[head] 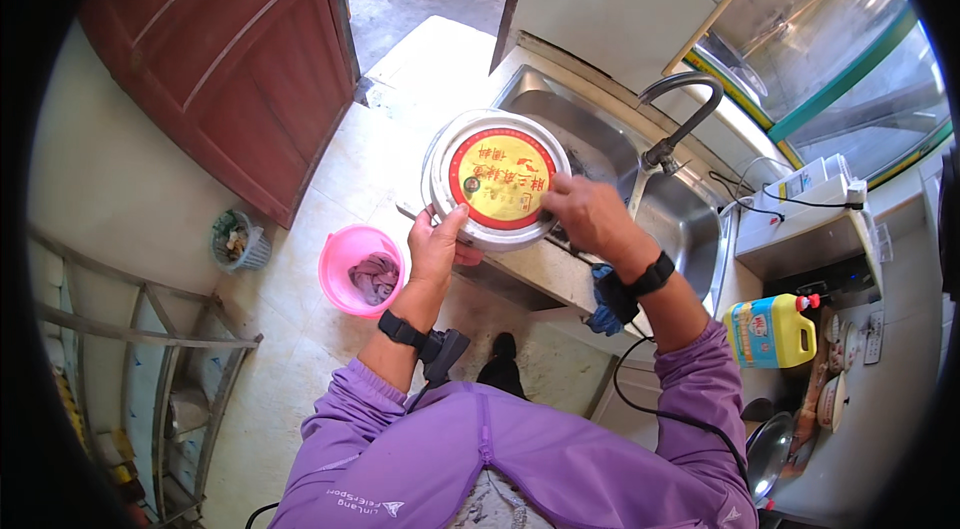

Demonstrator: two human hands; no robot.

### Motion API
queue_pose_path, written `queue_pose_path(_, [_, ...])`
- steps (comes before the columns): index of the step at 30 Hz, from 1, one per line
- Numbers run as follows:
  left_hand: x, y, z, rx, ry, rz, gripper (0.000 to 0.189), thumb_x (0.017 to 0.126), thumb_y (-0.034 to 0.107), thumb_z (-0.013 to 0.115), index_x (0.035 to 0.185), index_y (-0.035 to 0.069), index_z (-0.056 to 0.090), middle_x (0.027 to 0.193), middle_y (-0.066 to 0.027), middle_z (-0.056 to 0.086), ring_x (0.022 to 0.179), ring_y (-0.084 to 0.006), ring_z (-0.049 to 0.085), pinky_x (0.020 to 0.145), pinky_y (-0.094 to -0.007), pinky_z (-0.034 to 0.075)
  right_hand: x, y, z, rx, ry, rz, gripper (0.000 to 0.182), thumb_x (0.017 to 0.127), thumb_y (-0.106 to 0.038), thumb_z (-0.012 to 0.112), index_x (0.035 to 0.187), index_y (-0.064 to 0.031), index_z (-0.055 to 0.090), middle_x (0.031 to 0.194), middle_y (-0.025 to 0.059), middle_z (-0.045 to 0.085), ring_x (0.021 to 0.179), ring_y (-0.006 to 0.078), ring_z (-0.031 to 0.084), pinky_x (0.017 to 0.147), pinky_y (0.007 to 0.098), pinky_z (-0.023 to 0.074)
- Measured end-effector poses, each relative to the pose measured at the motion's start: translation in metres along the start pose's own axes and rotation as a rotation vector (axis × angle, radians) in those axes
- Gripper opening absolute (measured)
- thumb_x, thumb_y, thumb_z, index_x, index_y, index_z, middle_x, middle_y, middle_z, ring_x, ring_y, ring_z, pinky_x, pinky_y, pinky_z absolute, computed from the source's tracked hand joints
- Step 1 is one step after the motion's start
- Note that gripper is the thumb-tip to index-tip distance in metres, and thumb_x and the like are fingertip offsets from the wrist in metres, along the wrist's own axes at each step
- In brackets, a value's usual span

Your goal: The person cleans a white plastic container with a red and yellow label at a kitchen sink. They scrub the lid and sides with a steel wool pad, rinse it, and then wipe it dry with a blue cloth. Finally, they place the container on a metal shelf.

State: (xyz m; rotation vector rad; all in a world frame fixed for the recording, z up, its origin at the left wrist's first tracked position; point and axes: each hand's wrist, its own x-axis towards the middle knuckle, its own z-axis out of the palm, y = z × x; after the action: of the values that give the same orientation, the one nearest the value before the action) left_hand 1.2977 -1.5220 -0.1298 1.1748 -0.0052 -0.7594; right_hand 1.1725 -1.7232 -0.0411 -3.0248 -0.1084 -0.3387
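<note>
A round white plastic tub or lid with a yellow and red label bearing writing is held up in front of me, beside the steel double sink. My left hand grips its lower left edge, thumb on the face near the label. My right hand is at its right edge with the fingers bent against the label; a small dark thing shows at the fingertips, too hidden to name. Whatever lies behind the tub is partly covered, though a flat grey end sticks out at its left.
A pink bucket with a wet cloth stands on the floor at left, near a small waste basket. The faucet arches over the sink. A yellow detergent jug stands on the right counter. A metal rack is at lower left.
</note>
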Motion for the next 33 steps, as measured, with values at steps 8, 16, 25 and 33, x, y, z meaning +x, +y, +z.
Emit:
queue_pose_path(8, [0.023,-0.033,-0.014,0.042,0.066,0.163,0.047,0.088,0.027,0.070,0.122,0.000,0.051,0.084,-0.0121,0.069,0.050,-0.0207,0.065,0.043,-0.0303,0.056,0.031,-0.062,0.021,0.142,-0.004,-0.045,0.011,0.077,-0.008,0.059,0.087,-0.0083,0.062,0.084,0.0082,0.056,0.082,0.0293,0.063,0.067,0.0404,0.0523])
queue_pose_path(16, [0.005,-0.010,0.000,-0.017,0.018,0.103,0.049,0.089,0.028,0.070,0.125,0.000,0.052,0.089,-0.0100,0.069,0.056,-0.0186,0.066,0.046,-0.0300,0.057,0.006,-0.019,0.002,0.028,-0.061,0.018,0.007,0.079,-0.006,0.058,0.085,-0.0080,0.061,0.084,0.0083,0.058,0.080,0.0301,0.063,0.067,0.0409,0.0530])
queue_pose_path(25, [-0.004,-0.008,-0.006,-0.034,-0.041,0.088,0.059,0.092,0.039,0.068,0.131,-0.001,0.049,0.080,-0.0054,0.066,0.053,-0.0131,0.062,0.046,-0.0253,0.052,0.060,-0.041,0.010,0.151,-0.225,-0.263,0.009,0.080,-0.008,0.058,0.089,-0.0061,0.060,0.088,0.0115,0.057,0.084,0.0328,0.064,0.072,0.0436,0.0522])
queue_pose_path(33, [-0.007,-0.012,-0.009,-0.048,-0.054,0.150,0.060,0.092,0.030,0.069,0.140,0.002,0.046,0.079,-0.0029,0.065,0.049,-0.0107,0.058,0.044,-0.0226,0.047,0.143,-0.033,0.024,0.065,-0.216,-0.272,0.011,0.078,-0.005,0.059,0.089,-0.0020,0.060,0.090,0.0164,0.062,0.084,0.0362,0.065,0.072,0.0435,0.0521])
